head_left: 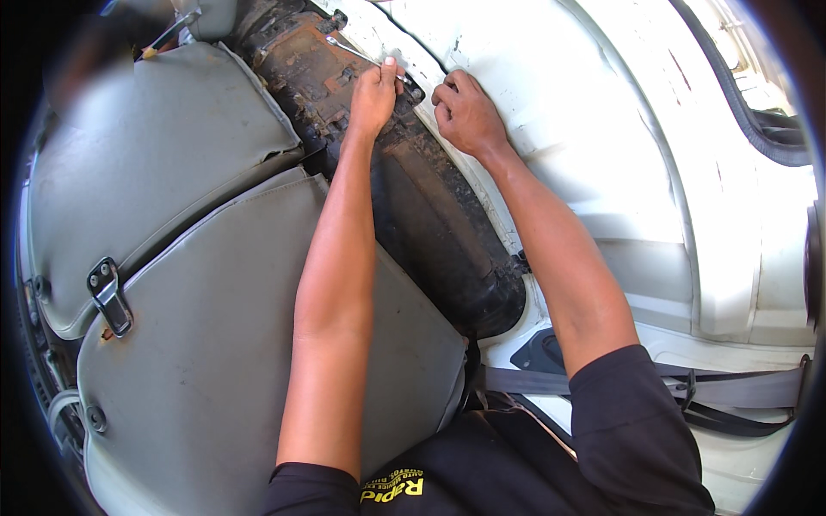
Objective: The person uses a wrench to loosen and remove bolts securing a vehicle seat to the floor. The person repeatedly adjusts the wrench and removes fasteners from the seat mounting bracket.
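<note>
In the head view, the work looks under way rather than finished. The long rusty opening (430,198) lies uncovered, and the wrench (354,50) is out, over the upper part of its right edge. The left hand (372,99) pinches the wrench's near end, thumb on top. The right hand (469,112) has its fingers curled in at the pale rim (460,168) on that edge; whether they grip anything cannot be told. A small dark gap (416,90) in the rim sits between the hands and seems to be the spot left to deal with; how tight or loose anything there is does not show.

The opening's surface is brown and scaly toward its top end, blacker toward its bottom corner. Grey seats (215,284) line its left edge, one with a metal latch (110,297). White body panels (559,112) rise on the right, below a window (766,60); a grey belt (748,387) crosses at lower right. Bright light washes out the panels.
</note>
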A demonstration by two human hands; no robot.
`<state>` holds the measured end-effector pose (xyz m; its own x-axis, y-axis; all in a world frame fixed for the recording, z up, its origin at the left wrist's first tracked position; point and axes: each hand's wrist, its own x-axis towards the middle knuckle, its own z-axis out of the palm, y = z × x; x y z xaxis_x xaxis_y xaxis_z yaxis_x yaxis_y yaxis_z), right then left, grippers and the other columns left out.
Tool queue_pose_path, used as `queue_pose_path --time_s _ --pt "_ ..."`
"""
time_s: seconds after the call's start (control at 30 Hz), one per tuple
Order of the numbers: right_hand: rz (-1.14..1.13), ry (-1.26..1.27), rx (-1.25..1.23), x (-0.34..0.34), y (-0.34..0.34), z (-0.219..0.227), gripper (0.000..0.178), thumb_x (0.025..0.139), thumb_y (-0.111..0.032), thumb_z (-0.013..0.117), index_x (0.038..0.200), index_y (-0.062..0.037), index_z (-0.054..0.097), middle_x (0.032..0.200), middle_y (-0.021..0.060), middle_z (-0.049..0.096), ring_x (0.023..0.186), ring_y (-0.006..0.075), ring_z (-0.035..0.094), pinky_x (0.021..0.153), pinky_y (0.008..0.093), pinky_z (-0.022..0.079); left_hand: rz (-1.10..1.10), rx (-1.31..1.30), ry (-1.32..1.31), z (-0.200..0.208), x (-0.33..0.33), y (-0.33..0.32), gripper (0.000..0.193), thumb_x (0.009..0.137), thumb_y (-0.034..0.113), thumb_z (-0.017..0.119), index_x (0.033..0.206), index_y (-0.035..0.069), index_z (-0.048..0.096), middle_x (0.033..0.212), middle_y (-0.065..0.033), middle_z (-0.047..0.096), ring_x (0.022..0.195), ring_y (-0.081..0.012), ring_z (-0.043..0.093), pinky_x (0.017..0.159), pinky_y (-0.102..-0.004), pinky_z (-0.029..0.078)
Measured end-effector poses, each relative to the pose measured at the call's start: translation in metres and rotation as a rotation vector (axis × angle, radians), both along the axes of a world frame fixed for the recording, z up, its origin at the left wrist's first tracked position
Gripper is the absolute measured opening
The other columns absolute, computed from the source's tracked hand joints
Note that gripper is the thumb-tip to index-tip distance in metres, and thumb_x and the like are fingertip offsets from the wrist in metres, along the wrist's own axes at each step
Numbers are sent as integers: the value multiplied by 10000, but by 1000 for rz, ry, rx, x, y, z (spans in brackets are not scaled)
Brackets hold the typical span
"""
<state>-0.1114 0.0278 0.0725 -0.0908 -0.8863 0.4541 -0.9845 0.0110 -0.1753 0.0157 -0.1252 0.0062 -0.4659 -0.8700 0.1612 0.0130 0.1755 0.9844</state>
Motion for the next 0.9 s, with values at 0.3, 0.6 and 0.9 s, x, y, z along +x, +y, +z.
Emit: queue_pose_path --time_s 0.3,0.6,0.9 --pt "-27 33 36 -11 6 -3 69 970 -125 657 998 -84 705 1155 114 611 1167 323 671 971 481 603 -74 14 -204 13 -17 15 570 1169 489 599 1051 -22 820 806 -110 755 778 -235 697 765 -421 540" --pt "-33 46 33 -13 7 -3 76 968 -129 664 1017 -88 705 1158 113 612 1174 325 667 965 484 607 -108 -551 -381 18 -19 34 388 1163 371 603 1131 2 716 991 -274 786 973 -519 741 858 -598 568" --pt "-27 40 24 -13 8 -3 70 959 -106 670 1010 -86 712 1146 114 619 1156 329 674 960 482 603 13 -408 -20 24 -9 42 346 1182 352 567 1213 26 678 1059 -308 761 1017 -554 708 864 -614 555"
